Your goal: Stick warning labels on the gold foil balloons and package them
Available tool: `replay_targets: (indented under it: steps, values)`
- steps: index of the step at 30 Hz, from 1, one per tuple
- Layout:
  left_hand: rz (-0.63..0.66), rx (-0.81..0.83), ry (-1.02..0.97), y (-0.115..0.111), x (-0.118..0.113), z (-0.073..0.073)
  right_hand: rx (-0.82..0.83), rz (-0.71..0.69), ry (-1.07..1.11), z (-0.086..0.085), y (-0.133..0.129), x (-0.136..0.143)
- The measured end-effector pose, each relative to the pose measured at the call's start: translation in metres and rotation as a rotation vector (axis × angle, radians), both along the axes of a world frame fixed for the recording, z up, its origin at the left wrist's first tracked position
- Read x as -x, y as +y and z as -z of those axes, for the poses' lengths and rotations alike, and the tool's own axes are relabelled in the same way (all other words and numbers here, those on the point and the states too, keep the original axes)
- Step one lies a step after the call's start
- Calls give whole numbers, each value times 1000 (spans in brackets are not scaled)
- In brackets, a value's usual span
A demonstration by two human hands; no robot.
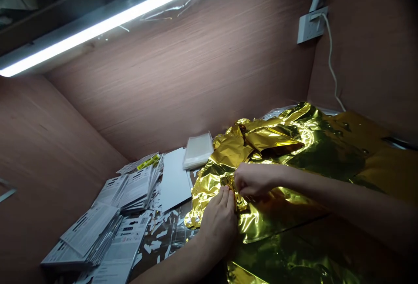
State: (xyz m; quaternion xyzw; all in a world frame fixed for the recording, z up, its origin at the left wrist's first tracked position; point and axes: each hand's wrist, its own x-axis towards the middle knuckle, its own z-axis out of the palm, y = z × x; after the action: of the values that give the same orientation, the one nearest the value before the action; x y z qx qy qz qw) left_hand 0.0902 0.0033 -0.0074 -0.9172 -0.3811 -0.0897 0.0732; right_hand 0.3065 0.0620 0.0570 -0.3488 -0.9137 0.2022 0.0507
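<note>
Crumpled shiny gold foil (228, 151) covers the middle and right of the table. My left hand (220, 214) lies on the foil's near left part, its fingers pressed together with the tips on the foil. Just right of those fingertips, my right hand (248, 179) is curled in a fist against the foil, its knuckles up. A fold of foil shows between the two hands, but what the right fingers grip is hidden. Smoother sheets of the foil spread under my right forearm.
Stacks of printed white cards (91, 229) lie at the left. Behind them are a white board (176, 177), a pile of clear sleeves (198, 150) and a yellow item (148, 162). White scraps (155, 245) litter the dark tabletop. Wooden walls (183, 71) enclose the table; a socket (311, 25) has a cable.
</note>
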Motion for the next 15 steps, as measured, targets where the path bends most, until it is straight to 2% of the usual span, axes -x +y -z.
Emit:
replay_targets:
  steps: [3, 7, 10, 15]
  values:
    - [16, 35, -18, -4, -1, -6, -79, 130, 18, -4, 7, -4]
    - [5, 85, -104, -14, -2, -19, -143, 299, 62, 5, 7, 8]
    - [4, 145, -128, -19, 0, -23, -129, 337, 89, 15, 5, 18]
    - [-8, 233, -144, -20, 5, -18, -107, 404, 128, 23, 6, 22]
